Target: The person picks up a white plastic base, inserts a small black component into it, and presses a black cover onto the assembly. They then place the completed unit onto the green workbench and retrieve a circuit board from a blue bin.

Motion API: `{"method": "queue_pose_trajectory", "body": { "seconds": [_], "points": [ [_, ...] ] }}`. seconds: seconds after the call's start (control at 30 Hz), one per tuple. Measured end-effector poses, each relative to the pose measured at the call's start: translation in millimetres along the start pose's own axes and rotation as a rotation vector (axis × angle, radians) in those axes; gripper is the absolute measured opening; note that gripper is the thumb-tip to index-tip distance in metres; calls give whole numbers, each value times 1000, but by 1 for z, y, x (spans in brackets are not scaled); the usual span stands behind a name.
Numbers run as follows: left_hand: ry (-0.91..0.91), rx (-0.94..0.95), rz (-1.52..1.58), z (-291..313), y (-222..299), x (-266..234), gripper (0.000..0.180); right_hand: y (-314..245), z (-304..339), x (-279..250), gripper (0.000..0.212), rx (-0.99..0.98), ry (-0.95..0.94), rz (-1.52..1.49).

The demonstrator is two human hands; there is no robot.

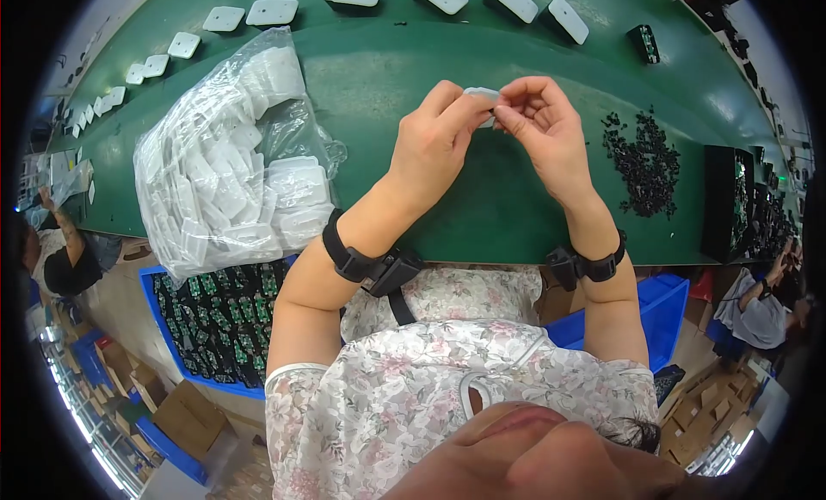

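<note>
Clear plastic bag (228, 156) — large, crumpled, lying on the green table (379, 78) to the person's left; filled with flat white plastic pieces of rounded-rectangle shape.

Blue crate (153, 306) — below the table edge at the left, partly under the bag; holds rows of small green and black parts.

Second blue crate (658, 315) — below the table edge at the right; contents hidden.

White rounded plates (272, 12) — laid out singly in a curved row along the far side of the table, well apart from the hands.

Heap of small black parts (645, 160) — loose on the table, just right of the right hand.

Black tray (730, 203) — at the table's right edge, with small parts in it, too small to tell.

Small white piece (482, 95) — held above the table's middle, between both hands.

Left hand (434, 134) — fingers closed, pinching the piece's left end.

Right hand (542, 126) — fingers curled, pinching its right end; both wrists carry black straps.
</note>
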State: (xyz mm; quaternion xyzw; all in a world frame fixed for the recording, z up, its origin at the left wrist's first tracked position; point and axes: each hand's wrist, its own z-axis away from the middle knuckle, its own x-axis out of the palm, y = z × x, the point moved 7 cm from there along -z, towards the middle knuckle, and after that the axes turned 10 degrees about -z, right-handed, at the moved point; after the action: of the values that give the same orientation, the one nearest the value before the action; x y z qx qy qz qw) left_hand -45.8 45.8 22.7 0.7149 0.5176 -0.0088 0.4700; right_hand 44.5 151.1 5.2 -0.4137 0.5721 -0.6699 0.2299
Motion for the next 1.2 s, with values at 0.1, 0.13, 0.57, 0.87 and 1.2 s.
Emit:
{"method": "queue_pose_trajectory", "body": {
  "seconds": [0.1, 0.13, 0.57, 0.87, 1.2],
  "points": [
    [8, -33, 50, 0, -2, 0, 16, -3, 3, -1, 20, 4, 26, 41],
    [7, -33, 49, 1, -2, 0, 16, -4, 4, -3, 18, 24, 46, 83],
    [0, -191, 243, 5, -2, -2, 17, 4, 7, 0, 10, 149, 19, -17],
    [-121, -531, 599, 16, -25, 19, 8, -10, 5, -2, 10, -83, 48, 504],
    [-34, -227, 240, 9, -3, 0, 5, -1, 8, 10, 15, -51, 64, -31]
  ]
}}
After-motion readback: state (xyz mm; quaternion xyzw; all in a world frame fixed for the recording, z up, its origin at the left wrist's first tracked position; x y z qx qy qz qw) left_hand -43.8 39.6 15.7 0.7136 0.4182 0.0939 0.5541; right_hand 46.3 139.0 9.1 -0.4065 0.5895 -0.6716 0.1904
